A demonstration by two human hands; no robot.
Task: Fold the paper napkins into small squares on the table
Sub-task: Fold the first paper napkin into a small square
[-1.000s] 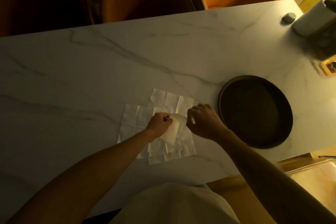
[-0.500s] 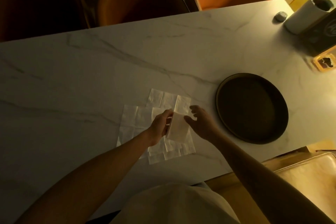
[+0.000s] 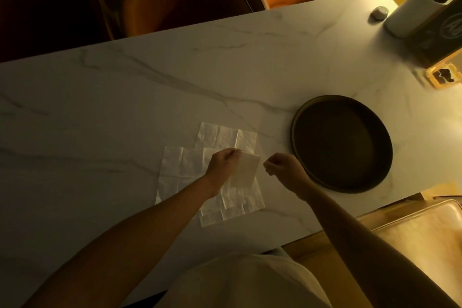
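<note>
Below frame centre, over napkins [image 3: 180, 170] spread on the surface [image 3: 125, 107], my left hand [image 3: 223, 165] pinches a folded napkin [image 3: 246, 170] in its fingers; my right hand [image 3: 283, 170], just beside, curls its fingers on nothing.

Pinching a folded napkin [image 3: 246, 170] by its top left corner with the left hand [image 3: 223, 165], over a spread of creased, overlapping open napkins [image 3: 180, 170] on the marble table [image 3: 125, 107]. Holding the right hand [image 3: 283, 170] just beside the folded napkin's right edge, fingers curled and apparently not touching it. Near that hand, a dark round tray [image 3: 341, 144] — and at the far right corner, a white cylinder [image 3: 410, 15].
</note>
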